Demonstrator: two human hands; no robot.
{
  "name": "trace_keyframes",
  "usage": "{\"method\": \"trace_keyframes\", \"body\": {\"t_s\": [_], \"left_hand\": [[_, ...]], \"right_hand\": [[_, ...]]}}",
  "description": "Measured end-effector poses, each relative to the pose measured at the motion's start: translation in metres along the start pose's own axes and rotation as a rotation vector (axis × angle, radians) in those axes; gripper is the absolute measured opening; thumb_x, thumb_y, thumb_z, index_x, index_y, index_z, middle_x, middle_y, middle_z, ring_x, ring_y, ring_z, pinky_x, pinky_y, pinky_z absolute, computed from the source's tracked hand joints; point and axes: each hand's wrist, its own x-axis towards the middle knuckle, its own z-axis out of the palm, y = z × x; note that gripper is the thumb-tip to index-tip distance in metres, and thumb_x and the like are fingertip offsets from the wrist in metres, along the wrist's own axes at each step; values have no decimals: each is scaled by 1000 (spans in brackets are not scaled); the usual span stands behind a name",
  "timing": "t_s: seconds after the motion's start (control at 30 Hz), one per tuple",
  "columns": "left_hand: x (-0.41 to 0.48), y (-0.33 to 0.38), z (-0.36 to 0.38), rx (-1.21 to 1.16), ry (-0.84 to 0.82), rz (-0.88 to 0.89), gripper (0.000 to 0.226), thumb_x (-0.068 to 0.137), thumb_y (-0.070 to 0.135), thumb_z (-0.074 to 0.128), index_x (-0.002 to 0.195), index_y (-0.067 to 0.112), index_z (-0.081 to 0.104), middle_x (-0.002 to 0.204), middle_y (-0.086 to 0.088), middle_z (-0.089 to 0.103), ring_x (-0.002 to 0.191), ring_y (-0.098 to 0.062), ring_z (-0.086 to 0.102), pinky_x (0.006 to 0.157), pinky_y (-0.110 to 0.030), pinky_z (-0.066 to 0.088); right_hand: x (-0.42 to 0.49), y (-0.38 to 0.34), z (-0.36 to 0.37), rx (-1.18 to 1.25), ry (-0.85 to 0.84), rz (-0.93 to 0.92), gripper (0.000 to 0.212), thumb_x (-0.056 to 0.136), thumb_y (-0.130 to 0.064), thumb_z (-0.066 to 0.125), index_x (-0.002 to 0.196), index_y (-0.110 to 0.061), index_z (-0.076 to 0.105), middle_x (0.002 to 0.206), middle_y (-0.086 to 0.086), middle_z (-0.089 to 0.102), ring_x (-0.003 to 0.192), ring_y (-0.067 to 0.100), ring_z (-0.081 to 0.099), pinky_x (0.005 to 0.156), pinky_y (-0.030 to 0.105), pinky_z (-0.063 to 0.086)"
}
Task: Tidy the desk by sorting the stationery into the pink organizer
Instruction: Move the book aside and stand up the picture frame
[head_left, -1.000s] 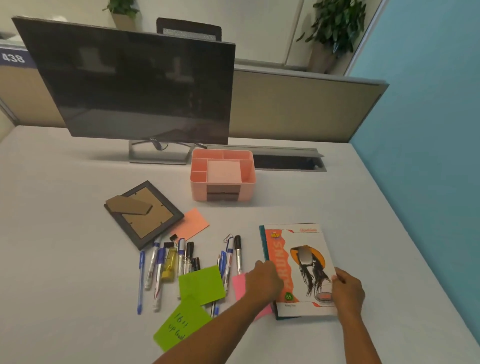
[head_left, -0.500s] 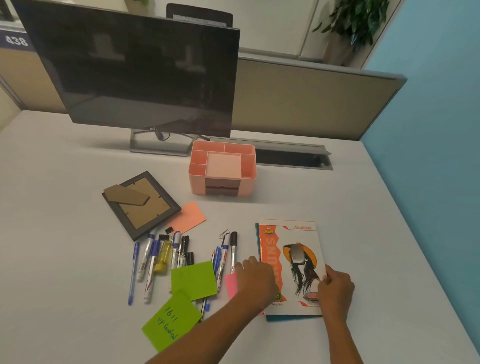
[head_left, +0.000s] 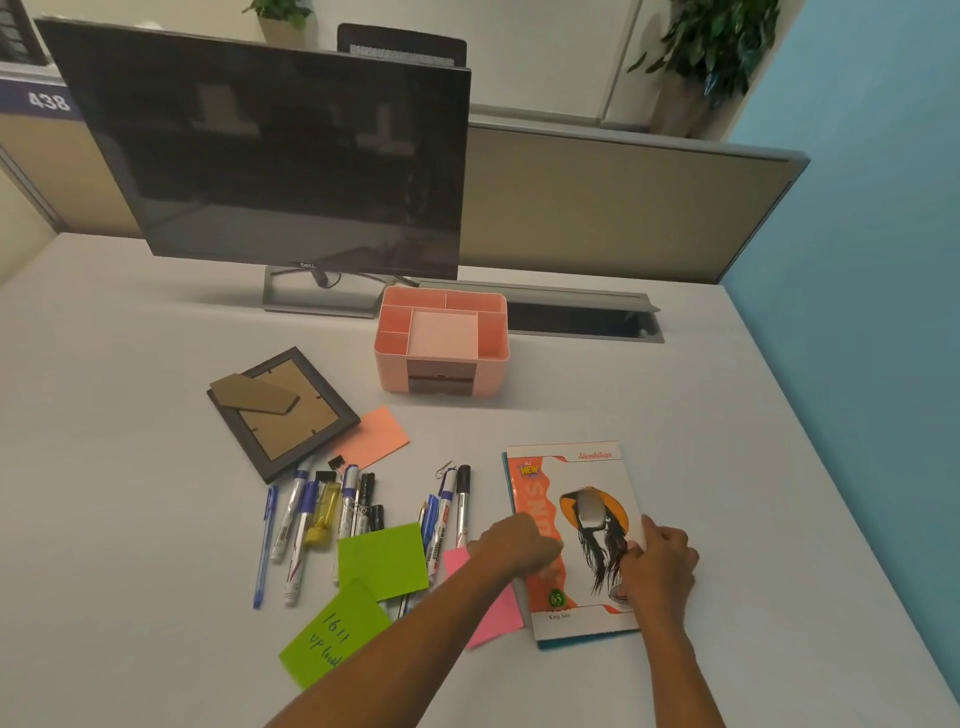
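The pink organizer stands in front of the monitor, its compartments holding nothing I can see. A notebook with an orange and white cover lies on a teal one at the near right. My left hand presses on its left edge with fingers curled, and my right hand grips its right edge. Several pens and markers lie in a loose row to the left, with more markers beside my left hand. Two green sticky notes and a pink one overlap them.
A black picture frame lies face down left of the organizer, next to an orange note. The monitor and a cable slot line the back. A blue wall borders the desk's right side.
Both hands have slid a little farther up the notebook's edges. The notebook and the other stationery lie where they were; my view has only shifted.
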Motion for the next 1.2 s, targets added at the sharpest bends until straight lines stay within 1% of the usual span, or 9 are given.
{"method": "trace_keyframes", "body": {"t_s": [0.07, 0.13, 0.3, 0.47, 0.67, 0.8, 0.97, 1.07, 1.2], "left_hand": [[4, 0, -1, -103, -6, -19, 25, 84, 35, 54, 89, 11, 55, 95, -7, 60, 96, -25, 61, 80, -35, 48], [5, 0, -2, -137, 19, -23, 28, 87, 33, 51, 96, 8, 58, 104, -9, 63, 101, -26, 61, 87, -36, 48], [5, -1, -8, -37, 164, -53, 32, 98, 30, 44, 118, 6, 53, 120, -10, 59, 110, -26, 57, 90, -33, 45], [8, -5, -5, -56, 207, -40, 35, 94, 36, 51, 115, 8, 51, 116, -10, 62, 104, -25, 60, 87, -35, 49], [-2, 4, -3, -301, 431, 220, 15, 92, 28, 60, 97, 19, 48, 96, -1, 65, 86, -21, 63, 78, -39, 54], [-13, 8, -8, -385, 563, 491, 16, 92, 23, 58, 99, 32, 46, 92, 6, 71, 78, -14, 67, 68, -42, 57], [-17, -6, 0, -324, 622, 652, 23, 97, 23, 51, 116, 37, 52, 98, 27, 68, 87, 1, 66, 73, -33, 57], [-18, -13, 7, -335, 627, 668, 23, 97, 24, 47, 116, 35, 55, 101, 24, 68, 90, 0, 65, 77, -34, 56], [-18, -16, 11, -300, 621, 667, 25, 97, 32, 44, 119, 35, 55, 100, 22, 67, 87, 1, 64, 77, -29, 56]], "right_hand": [[4, -1, -1, 22, -33, 31, 45, 92, -19, 55, 135, -12, 47, 133, 16, 45, 122, 32, 38, 94, 44, 43], [11, 1, -3, 71, -77, 55, 46, 91, -25, 58, 134, -13, 48, 131, 19, 47, 121, 35, 39, 95, 46, 42], [22, 12, -8, 276, -183, 118, 44, 89, -26, 62, 128, -11, 50, 126, 21, 51, 120, 38, 40, 97, 46, 38], [20, 17, -7, 408, -187, 149, 42, 87, -20, 65, 125, -13, 49, 123, 18, 51, 115, 35, 46, 97, 49, 43], [-3, 13, -42, 1019, -176, 92, 46, 90, -3, 58, 126, -23, 38, 104, 13, 65, 93, 27, 65, 75, 37, 53], [-13, 5, -64, 1241, -102, 9, 44, 89, -7, 59, 119, -33, 41, 111, 8, 67, 102, 21, 64, 88, 37, 53], [-18, 4, -71, 1319, -103, -57, 41, 91, -5, 56, 114, -37, 43, 116, 4, 65, 107, 16, 59, 88, 30, 44], [-22, 7, -65, 1319, -110, -67, 43, 92, -4, 54, 118, -35, 39, 119, 5, 63, 108, 14, 57, 87, 24, 41], [-29, 14, -56, 1323, -81, -59, 43, 92, -9, 54, 121, -36, 38, 121, 4, 63, 114, 15, 56, 90, 26, 39]]}}
